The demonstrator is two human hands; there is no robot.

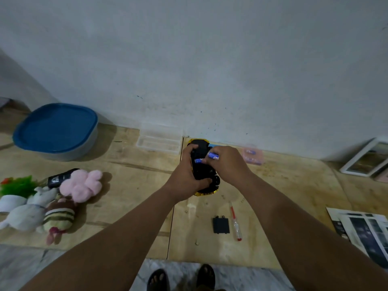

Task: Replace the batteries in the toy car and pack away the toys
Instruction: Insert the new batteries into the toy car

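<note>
Work surface is a plywood table [273, 185] butting against the white wall [210, 59] at the far edge; near edge is dropping off to a marble floor [231, 276]. A panel seam is running front to back just left of the hands.

Open room: bare plywood in the middle front, between the plush toys and the small parts. Left side is crowding up: plush toys [48, 204] lying in a heap, blue-lidded tub [56, 131] sitting behind them near the wall. A clear plastic case [159, 140] is sitting open against the wall, just left of the car. A small pink box [253, 155] is lying right of the hands. Frames and prints are occupying the right edge.

Toy car [202, 169] is lying upside down, black underside up, yellow body showing at both ends, near the wall at centre. Left hand [186, 175] is wrapping around it, fingers curled over the chassis, thumb at the near end. Right hand [227, 164] is coming in from the right, fingers pinching blue batteries [206, 158] over the underside; two are showing, whether seated I cannot tell.

Battery cover [220, 225] is lying flat on the table nearer the front, screwdriver [235, 222] just beside it on the right, apart.
</note>
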